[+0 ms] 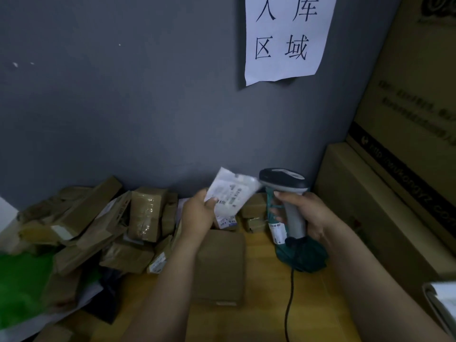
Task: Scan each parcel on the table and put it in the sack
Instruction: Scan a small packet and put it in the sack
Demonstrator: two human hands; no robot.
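My left hand [198,214] holds a small white plastic parcel [232,193] by its lower left edge, lifted above the table with its label side toward me. My right hand [302,213] grips the handle of a grey and teal barcode scanner [283,181], whose dark head sits just right of the white parcel. The scanner's black cable [288,304] runs down over the wooden table [266,292]. A flat brown box [222,265] lies under my left forearm. Several taped brown parcels [145,213] are heaped on the left. A green sack [22,287] lies at the far left edge.
A grey wall with a white paper sign [286,38] stands behind the table. Large cardboard cartons [385,193] are stacked along the right side. Small brown boxes [254,211] sit behind the scanner. A dark bag [108,299] lies by the heap. A white object [441,307] shows at bottom right.
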